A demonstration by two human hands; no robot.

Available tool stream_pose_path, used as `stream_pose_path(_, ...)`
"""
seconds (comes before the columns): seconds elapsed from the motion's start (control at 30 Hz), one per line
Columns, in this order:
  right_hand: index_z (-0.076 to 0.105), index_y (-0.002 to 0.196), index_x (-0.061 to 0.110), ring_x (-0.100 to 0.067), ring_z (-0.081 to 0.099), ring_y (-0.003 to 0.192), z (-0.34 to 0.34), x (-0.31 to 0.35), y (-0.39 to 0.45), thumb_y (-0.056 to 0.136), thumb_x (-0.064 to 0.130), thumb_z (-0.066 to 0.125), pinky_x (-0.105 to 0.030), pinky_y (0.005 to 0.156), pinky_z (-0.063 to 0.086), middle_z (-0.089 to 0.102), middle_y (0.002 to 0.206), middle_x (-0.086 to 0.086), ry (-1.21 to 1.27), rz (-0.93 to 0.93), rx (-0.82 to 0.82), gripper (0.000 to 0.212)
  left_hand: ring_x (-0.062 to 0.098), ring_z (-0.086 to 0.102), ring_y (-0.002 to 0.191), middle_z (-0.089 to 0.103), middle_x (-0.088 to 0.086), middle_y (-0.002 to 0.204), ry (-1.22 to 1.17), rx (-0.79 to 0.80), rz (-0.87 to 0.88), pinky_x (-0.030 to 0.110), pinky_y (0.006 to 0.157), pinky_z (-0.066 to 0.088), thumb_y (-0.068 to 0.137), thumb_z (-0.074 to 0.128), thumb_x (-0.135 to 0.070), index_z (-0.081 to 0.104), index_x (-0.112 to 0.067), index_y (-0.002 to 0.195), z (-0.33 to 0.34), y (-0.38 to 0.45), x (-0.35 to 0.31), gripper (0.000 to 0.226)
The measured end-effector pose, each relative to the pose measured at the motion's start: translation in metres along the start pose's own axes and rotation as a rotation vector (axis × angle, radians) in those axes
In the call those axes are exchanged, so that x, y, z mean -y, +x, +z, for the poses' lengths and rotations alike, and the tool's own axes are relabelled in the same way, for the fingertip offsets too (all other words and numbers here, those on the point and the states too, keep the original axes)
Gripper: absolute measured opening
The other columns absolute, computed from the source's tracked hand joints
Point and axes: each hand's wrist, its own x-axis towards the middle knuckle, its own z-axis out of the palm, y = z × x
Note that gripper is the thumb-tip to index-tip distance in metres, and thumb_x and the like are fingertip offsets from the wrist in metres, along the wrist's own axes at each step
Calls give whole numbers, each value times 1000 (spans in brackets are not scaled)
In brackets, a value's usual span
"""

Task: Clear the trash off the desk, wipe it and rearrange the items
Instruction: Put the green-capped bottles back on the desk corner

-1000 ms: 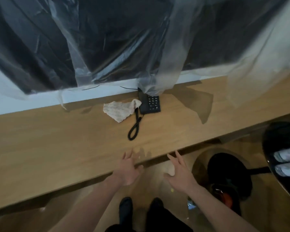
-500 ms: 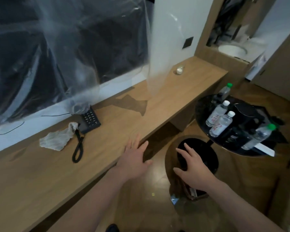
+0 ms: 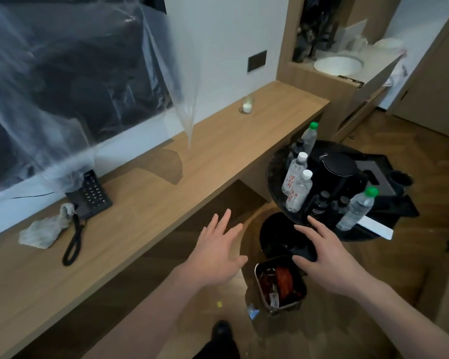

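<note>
A long wooden desk runs from lower left to upper right. On it lie a crumpled grey-white cloth, a black telephone with a coiled cord, and a small glass candle at the far end. My left hand hovers off the desk's front edge, fingers spread, holding nothing. My right hand is open too, above a small bin holding red and white trash. A round black side table to the right carries water bottles, a black kettle and a black tray.
Clear plastic sheeting hangs over a dark screen behind the desk, one tip reaching the desktop. A black stool seat stands under my right hand. A washbasin is at the back right. Small scraps lie on the wooden floor.
The view has swung right from the desk front to the side table and bin. Both hands stayed open and moved right, the right one now over the bin.
</note>
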Motion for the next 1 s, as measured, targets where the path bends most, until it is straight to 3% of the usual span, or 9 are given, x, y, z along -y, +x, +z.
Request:
stream_pose_path(0.3,31,159,40,-20,23,156,-49,-40,58,93,55,68,-40,123,34,10,171,12,-64,49,-60,77,24,-11,160,-11,-8,173,8,3,126,49,130,2,98,56,-53,19,-37,164,1,104,-53,77)
stream_pose_path(0.37,33,158,40,-18,36,149,-58,-56,64,92,55,69,-38,117,42,18,169,11,-78,90,-82,77,25,-6,160,-8,-7,173,20,13,176,49,130,8,99,56,-53,21,-35,164,0,124,-67,76)
stream_pose_path(0.43,33,158,39,-8,61,120,-64,-74,67,92,56,69,-31,100,54,28,162,12,-85,148,-96,78,25,5,160,-4,-8,174,16,35,222,47,128,19,99,57,-51,23,-33,163,2,136,-79,75)
stream_pose_path(0.5,32,158,40,-2,66,84,-70,-91,73,92,56,68,-28,83,58,34,155,12,-116,181,-97,77,26,18,156,-1,-9,174,-6,73,257,46,124,31,99,59,-49,26,-31,163,7,145,-90,74)
stream_pose_path(0.53,32,158,40,-2,65,78,-72,-99,77,92,57,67,-28,80,58,34,153,12,-136,187,-90,77,26,23,154,0,-10,173,-17,90,265,46,121,34,99,59,-48,26,-31,162,10,149,-96,74)
stream_pose_path(0.77,33,155,42,-8,64,87,-99,-152,115,92,59,66,-29,77,54,30,156,10,-191,168,-49,73,25,34,150,-1,-17,172,-68,106,225,44,111,46,100,60,-45,25,-31,163,31,184,-140,73)
stream_pose_path(0.9,29,158,40,-6,64,77,-117,-186,140,94,57,63,-29,74,51,21,163,9,-271,145,14,75,27,36,149,1,-15,172,-69,78,174,46,110,47,99,60,-43,25,-29,163,46,218,-175,73)
stream_pose_path(1.0,29,159,37,-16,68,104,-130,-213,154,96,55,62,-30,80,52,18,166,8,-295,116,57,73,28,39,147,1,-14,172,-63,75,109,48,107,49,99,60,-41,23,-27,163,65,246,-204,76)
